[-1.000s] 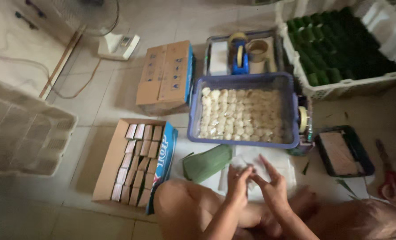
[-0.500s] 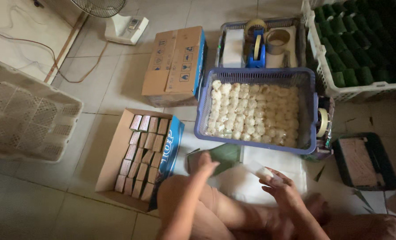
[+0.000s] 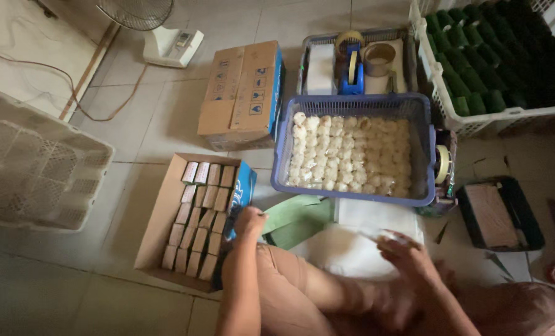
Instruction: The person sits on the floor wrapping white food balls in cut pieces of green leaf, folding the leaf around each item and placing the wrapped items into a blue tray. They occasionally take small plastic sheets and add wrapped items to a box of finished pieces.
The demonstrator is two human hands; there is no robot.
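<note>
green leaf pieces (image 3: pixel 296 219), folded and flat, lie on the floor just right of the left hand (image 3: pixel 250 219), which has been moved out from the lap to the near corner of the open carton (image 3: pixel 159 230) since a second ago; the hand is curled at the leaf edge and the carton's blue flap, though whether anything is clamped cannot be told. a small clear-wrapped piece (image 3: pixel 389 236) is pinched at the fingertips of the right hand (image 3: pixel 408 258), above the white sheets (image 3: pixel 352 246) spread before the knees. earlier both hands were joined over these sheets; now they are well apart, so the wrapping step is judged finished and a fresh leaf or a place in the carton is being reached for. rows of small wrapped bars (image 3: pixel 199 218) fill the carton's right part beside the left hand. beyond both hands, a blue basket (image 3: pixel 352 106) of pale round cakes is seen, with a tape dispenser (image 3: pixel 352 65) in the tray behind it. further right, a white crate (image 3: pixel 470 121) of dark green rolls stands.
</note>
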